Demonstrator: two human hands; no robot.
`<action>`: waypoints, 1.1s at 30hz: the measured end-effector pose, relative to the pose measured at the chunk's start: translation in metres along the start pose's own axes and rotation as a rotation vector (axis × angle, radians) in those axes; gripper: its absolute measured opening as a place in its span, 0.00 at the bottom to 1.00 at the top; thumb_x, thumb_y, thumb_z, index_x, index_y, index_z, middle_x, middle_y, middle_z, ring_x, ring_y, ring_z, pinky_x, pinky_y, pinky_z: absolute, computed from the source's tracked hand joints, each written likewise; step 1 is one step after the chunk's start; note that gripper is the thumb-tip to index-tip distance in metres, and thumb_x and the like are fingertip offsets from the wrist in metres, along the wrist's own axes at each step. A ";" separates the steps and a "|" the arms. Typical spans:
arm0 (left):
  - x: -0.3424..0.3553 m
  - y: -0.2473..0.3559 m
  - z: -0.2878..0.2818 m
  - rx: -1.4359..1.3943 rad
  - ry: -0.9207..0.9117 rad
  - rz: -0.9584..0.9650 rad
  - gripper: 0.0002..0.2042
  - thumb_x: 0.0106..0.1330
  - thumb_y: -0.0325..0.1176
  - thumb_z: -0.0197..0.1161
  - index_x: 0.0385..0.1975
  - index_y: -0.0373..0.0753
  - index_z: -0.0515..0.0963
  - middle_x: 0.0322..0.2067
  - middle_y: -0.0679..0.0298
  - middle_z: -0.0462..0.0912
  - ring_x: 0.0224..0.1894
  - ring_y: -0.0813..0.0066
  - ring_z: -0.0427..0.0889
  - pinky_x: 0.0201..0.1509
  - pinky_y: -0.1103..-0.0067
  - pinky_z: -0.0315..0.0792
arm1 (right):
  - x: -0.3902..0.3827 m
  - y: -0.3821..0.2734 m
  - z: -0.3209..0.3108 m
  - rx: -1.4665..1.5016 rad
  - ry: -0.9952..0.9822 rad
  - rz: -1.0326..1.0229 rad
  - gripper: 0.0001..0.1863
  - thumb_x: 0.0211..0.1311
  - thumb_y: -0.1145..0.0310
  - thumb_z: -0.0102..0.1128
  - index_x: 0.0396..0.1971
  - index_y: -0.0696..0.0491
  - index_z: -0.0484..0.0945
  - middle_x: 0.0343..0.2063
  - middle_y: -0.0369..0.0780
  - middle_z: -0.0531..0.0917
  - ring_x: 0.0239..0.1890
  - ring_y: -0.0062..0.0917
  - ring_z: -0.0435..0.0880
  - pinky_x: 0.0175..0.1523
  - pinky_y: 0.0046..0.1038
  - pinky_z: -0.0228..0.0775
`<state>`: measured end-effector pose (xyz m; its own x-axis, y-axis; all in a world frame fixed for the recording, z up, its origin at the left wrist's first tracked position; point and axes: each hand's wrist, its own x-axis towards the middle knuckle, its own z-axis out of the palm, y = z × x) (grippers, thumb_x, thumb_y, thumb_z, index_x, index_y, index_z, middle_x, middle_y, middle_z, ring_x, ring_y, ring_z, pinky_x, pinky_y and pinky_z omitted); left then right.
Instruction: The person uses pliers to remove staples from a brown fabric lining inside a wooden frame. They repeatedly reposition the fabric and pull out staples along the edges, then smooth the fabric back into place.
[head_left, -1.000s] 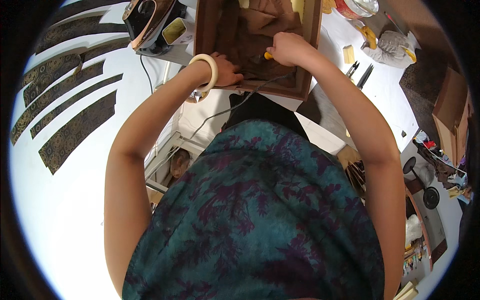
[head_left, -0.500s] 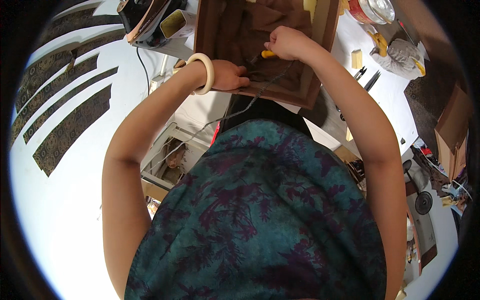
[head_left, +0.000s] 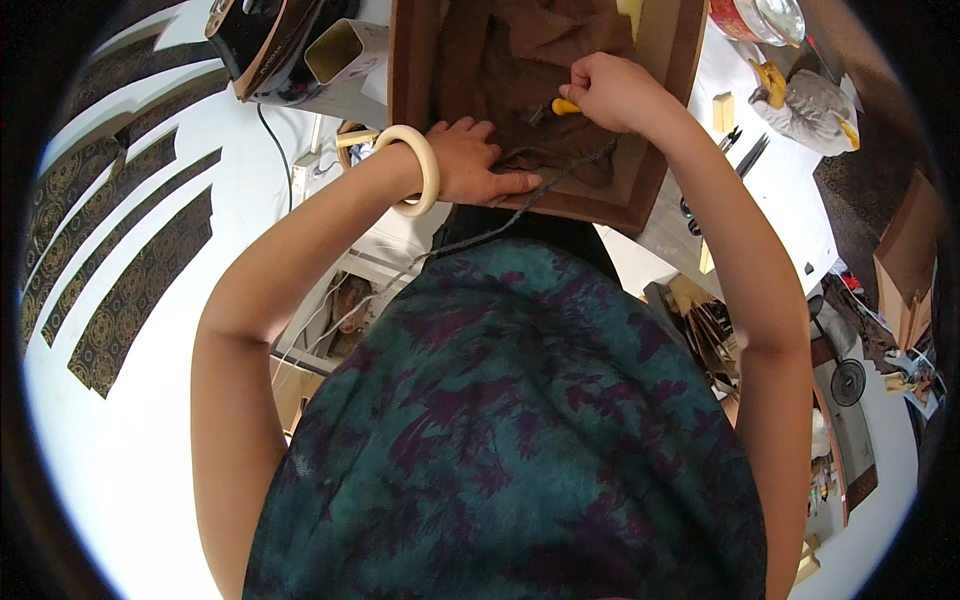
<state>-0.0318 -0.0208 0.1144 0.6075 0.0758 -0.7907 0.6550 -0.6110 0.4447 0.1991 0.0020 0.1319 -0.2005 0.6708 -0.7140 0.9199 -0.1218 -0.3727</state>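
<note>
My right hand [head_left: 620,92] grips the yellow handle of an electric hand tool [head_left: 566,106], probably a soldering-type iron. Its small metal tip points left, low over crumpled brown cloth [head_left: 490,70] inside a brown, shallow open box [head_left: 580,208]. A dark grey cord [head_left: 525,207] runs from beneath that hand across the box's front edge, down to the left. My left hand [head_left: 465,165] rests palm down over the near left corner of the box, fingers spread, the thumb along the front rim near the cord. A cream bangle [head_left: 430,170] circles that wrist.
A black clothes iron [head_left: 285,50] and a square metal tin [head_left: 335,52] stand left of the box. Patterned dark fabric strips [head_left: 145,290] lie farther left. At right are a glass jar [head_left: 765,18], grey-and-yellow gloves [head_left: 810,110], black pointed tools [head_left: 752,155] and a small wooden block [head_left: 723,112].
My left hand has shifted right and its fingers have spread over the box corner. My right hand and the tool have moved slightly right. The box appears a little farther right.
</note>
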 end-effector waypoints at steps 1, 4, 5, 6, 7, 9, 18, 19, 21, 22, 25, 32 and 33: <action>-0.006 0.008 -0.011 -0.063 -0.017 -0.056 0.44 0.64 0.74 0.37 0.63 0.40 0.71 0.61 0.48 0.71 0.68 0.46 0.62 0.71 0.55 0.54 | 0.000 0.000 0.000 0.013 0.003 0.003 0.18 0.65 0.53 0.58 0.34 0.54 0.84 0.35 0.48 0.86 0.41 0.44 0.85 0.48 0.42 0.77; -0.011 0.014 -0.028 -0.167 -0.087 -0.110 0.48 0.62 0.76 0.34 0.61 0.35 0.73 0.60 0.49 0.74 0.70 0.49 0.61 0.73 0.58 0.50 | 0.001 0.000 0.002 0.053 0.034 -0.001 0.16 0.65 0.55 0.59 0.32 0.55 0.81 0.31 0.47 0.84 0.37 0.43 0.84 0.45 0.40 0.75; -0.011 0.015 -0.030 -0.187 -0.114 -0.109 0.48 0.62 0.76 0.34 0.61 0.35 0.72 0.58 0.49 0.76 0.70 0.49 0.60 0.73 0.57 0.49 | 0.001 0.001 0.004 0.064 0.057 -0.012 0.16 0.65 0.56 0.60 0.29 0.55 0.79 0.27 0.46 0.83 0.34 0.41 0.83 0.41 0.39 0.74; -0.010 0.015 -0.026 -0.193 -0.079 -0.117 0.48 0.62 0.76 0.34 0.61 0.35 0.72 0.57 0.48 0.77 0.70 0.49 0.60 0.73 0.57 0.49 | 0.001 0.001 0.005 0.076 0.080 -0.024 0.17 0.65 0.57 0.61 0.26 0.56 0.76 0.23 0.45 0.82 0.30 0.39 0.82 0.38 0.37 0.73; -0.009 0.015 -0.019 -0.199 -0.044 -0.125 0.48 0.62 0.76 0.34 0.61 0.34 0.72 0.56 0.47 0.78 0.70 0.49 0.60 0.74 0.57 0.48 | 0.002 0.001 0.006 0.069 0.076 -0.034 0.17 0.65 0.57 0.61 0.26 0.56 0.76 0.23 0.45 0.82 0.30 0.39 0.82 0.38 0.38 0.73; -0.007 0.013 -0.015 -0.193 -0.031 -0.121 0.48 0.62 0.76 0.34 0.62 0.34 0.70 0.56 0.46 0.77 0.70 0.48 0.60 0.74 0.57 0.47 | 0.004 0.001 0.007 0.055 0.067 -0.053 0.17 0.66 0.57 0.61 0.26 0.56 0.76 0.23 0.45 0.82 0.30 0.39 0.82 0.38 0.38 0.73; 0.001 0.005 -0.004 -0.186 -0.103 -0.022 0.50 0.63 0.77 0.31 0.69 0.36 0.61 0.64 0.47 0.69 0.71 0.50 0.60 0.74 0.60 0.49 | 0.007 -0.006 0.012 0.070 0.027 -0.111 0.15 0.66 0.58 0.60 0.27 0.55 0.77 0.24 0.46 0.82 0.30 0.40 0.82 0.38 0.39 0.73; 0.001 0.005 -0.004 -0.196 -0.115 -0.018 0.50 0.62 0.77 0.31 0.70 0.37 0.60 0.64 0.47 0.69 0.71 0.51 0.60 0.74 0.60 0.49 | 0.007 -0.008 0.014 0.086 0.022 -0.103 0.15 0.66 0.58 0.60 0.27 0.55 0.77 0.24 0.46 0.82 0.30 0.40 0.82 0.39 0.39 0.73; 0.000 0.005 -0.006 -0.210 -0.143 -0.020 0.50 0.62 0.77 0.30 0.71 0.38 0.59 0.65 0.47 0.69 0.71 0.52 0.61 0.74 0.60 0.49 | 0.005 -0.013 0.017 0.116 0.011 -0.087 0.15 0.66 0.59 0.60 0.26 0.55 0.77 0.24 0.46 0.82 0.31 0.41 0.82 0.39 0.40 0.73; -0.002 0.007 -0.009 -0.214 -0.159 -0.025 0.50 0.62 0.77 0.30 0.71 0.38 0.58 0.65 0.47 0.68 0.71 0.52 0.61 0.74 0.60 0.49 | 0.001 -0.017 0.020 0.117 0.033 -0.080 0.14 0.66 0.60 0.59 0.26 0.55 0.77 0.24 0.46 0.82 0.31 0.42 0.82 0.39 0.40 0.74; -0.005 0.012 -0.017 -0.228 -0.183 -0.068 0.50 0.62 0.78 0.30 0.71 0.40 0.59 0.65 0.48 0.68 0.70 0.52 0.63 0.73 0.59 0.51 | -0.008 -0.020 0.016 0.097 -0.029 -0.081 0.17 0.63 0.58 0.58 0.37 0.58 0.84 0.38 0.52 0.85 0.44 0.48 0.84 0.51 0.44 0.77; -0.002 0.009 -0.016 -0.238 -0.205 -0.052 0.49 0.61 0.79 0.31 0.69 0.42 0.63 0.62 0.48 0.73 0.66 0.49 0.69 0.70 0.58 0.57 | -0.007 -0.022 0.019 0.097 0.001 -0.070 0.16 0.61 0.59 0.59 0.36 0.57 0.85 0.37 0.52 0.85 0.43 0.48 0.85 0.51 0.45 0.76; 0.000 0.005 -0.011 -0.203 -0.201 -0.002 0.48 0.62 0.77 0.31 0.69 0.42 0.61 0.63 0.47 0.70 0.67 0.47 0.68 0.69 0.54 0.58 | -0.009 -0.023 0.019 0.092 -0.009 -0.080 0.15 0.61 0.59 0.59 0.35 0.56 0.84 0.37 0.51 0.85 0.43 0.47 0.85 0.51 0.44 0.76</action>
<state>-0.0231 -0.0150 0.1215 0.5179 -0.0935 -0.8503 0.7452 -0.4388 0.5021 0.1737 -0.0151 0.1355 -0.2754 0.6746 -0.6849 0.8662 -0.1349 -0.4812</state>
